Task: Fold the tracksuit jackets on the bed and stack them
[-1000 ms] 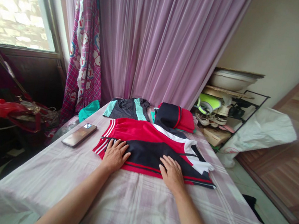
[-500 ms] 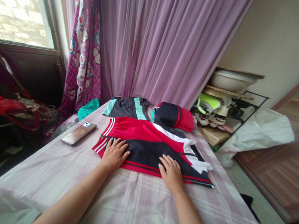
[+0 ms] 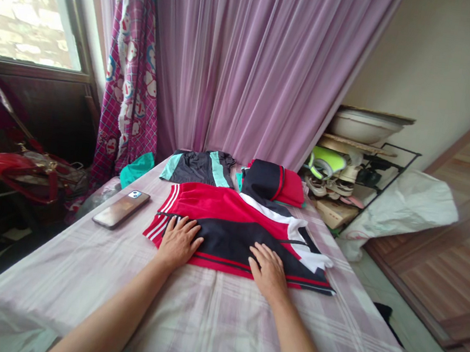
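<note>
Both hands lying flat on a red and black jacket

The left hand is resting palm down on the jacket, close to its white-striped band, with its fingers slightly spread. The right hand is lying palm down farther along the jacket's black part, its fingers also a little apart. Neither hand is pinching the cloth.

The jacket is lying flat across the checked sheet, its white part showing toward its right end. Compared with the two earlier views, both hands are keeping their places on it and the jacket is holding the same shape; only the whole scene is sliding slightly leftward in the view.

To the left of the jacket, a phone is lying on the sheet. Just beyond the jacket, a dark garment with mint bands is lying on the left, and a folded red and black pile is sitting on the right. Well beyond the jacket, a purple curtain is hanging. Off to the jacket's right, a white sack is standing beside a rack holding shoes and a bowl.
</note>
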Demonstrator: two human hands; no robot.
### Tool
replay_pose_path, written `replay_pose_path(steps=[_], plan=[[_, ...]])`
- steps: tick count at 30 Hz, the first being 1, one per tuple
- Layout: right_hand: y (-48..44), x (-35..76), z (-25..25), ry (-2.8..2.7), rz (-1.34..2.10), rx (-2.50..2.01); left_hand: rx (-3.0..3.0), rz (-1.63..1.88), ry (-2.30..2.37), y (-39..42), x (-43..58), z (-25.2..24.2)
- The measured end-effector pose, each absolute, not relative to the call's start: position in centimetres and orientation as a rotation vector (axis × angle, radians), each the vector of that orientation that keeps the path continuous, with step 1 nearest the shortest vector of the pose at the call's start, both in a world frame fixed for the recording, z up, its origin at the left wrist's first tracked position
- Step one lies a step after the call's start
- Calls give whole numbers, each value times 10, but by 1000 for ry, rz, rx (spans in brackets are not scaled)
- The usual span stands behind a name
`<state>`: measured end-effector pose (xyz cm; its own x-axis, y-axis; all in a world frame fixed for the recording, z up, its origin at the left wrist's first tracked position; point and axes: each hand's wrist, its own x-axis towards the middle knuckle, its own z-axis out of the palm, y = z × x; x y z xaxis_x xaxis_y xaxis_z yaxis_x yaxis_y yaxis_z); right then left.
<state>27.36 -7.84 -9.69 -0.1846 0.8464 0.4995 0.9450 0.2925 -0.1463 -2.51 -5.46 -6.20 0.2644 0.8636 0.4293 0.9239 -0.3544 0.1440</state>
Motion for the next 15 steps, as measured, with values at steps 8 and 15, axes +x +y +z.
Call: replay_pose_path(steps=[8,15], plan=[[-79,274,-96,-2085,-258,-1596,-2387,-672,-1702,-54,-26,-63],[-79,272,-92,-2090,-198,-1634,-2388,-657,-1699,-54,-25,-62]])
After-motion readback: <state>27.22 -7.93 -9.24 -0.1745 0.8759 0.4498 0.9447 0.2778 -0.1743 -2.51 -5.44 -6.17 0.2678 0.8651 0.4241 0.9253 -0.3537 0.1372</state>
